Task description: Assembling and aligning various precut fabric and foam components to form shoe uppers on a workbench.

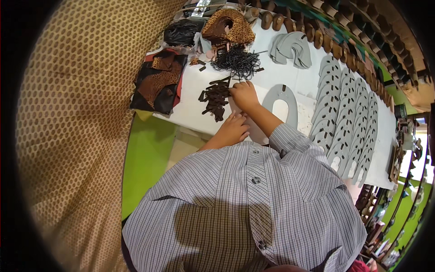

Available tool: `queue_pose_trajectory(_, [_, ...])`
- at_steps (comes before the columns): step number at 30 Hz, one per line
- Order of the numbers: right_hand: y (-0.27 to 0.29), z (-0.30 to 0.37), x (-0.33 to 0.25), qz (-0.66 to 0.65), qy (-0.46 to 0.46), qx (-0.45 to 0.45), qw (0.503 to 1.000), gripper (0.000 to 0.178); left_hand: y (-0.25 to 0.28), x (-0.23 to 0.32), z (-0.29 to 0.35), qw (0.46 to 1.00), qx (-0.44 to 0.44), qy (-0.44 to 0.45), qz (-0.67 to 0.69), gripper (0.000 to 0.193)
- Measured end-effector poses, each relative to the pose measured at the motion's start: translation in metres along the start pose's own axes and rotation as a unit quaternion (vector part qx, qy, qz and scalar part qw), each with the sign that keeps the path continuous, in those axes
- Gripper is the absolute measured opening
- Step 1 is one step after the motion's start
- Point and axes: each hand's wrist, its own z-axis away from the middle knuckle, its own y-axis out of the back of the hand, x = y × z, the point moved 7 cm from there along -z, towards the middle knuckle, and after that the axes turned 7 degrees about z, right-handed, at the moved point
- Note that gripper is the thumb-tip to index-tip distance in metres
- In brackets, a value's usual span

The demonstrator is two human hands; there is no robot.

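Note:
Small dark brown strips lie in a loose pile on the white table. My right hand reaches over the pile's right edge, its fingers bent together at the strips; whatever is between the fingertips is hidden. Nearer to me, my left hand rests by the table's front edge, fingers loosely bent and apart, with nothing visible in it. Just right of my right forearm lies a grey U-shaped piece with one dark strip on its curved top. Farther right, several overlapping rows of grey U-shaped pieces carry similar dark strips.
Behind the pile sit tangled black cords, leopard-print pieces and a black plastic bag. Leopard and black material covers the left corner. Grey pieces are stacked farther back. Brown shoe forms line the back edge; a patterned curtain hangs left.

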Motion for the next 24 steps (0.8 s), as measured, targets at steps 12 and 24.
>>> queue_pose_trajectory(12, [0.041, 0.048, 0.056, -0.151, -0.145, 0.006, 0.978, 0.009, 0.054, -0.007, -0.025, 0.969, 0.237, 0.034, 0.055, 0.02])
queue_pose_trajectory(24, [0.041, 0.15, 0.119, -0.509, -0.341, 0.021, 0.79, 0.019, 0.004, 0.021, -0.112, 0.984, 0.166, -0.062, 0.019, 0.012])
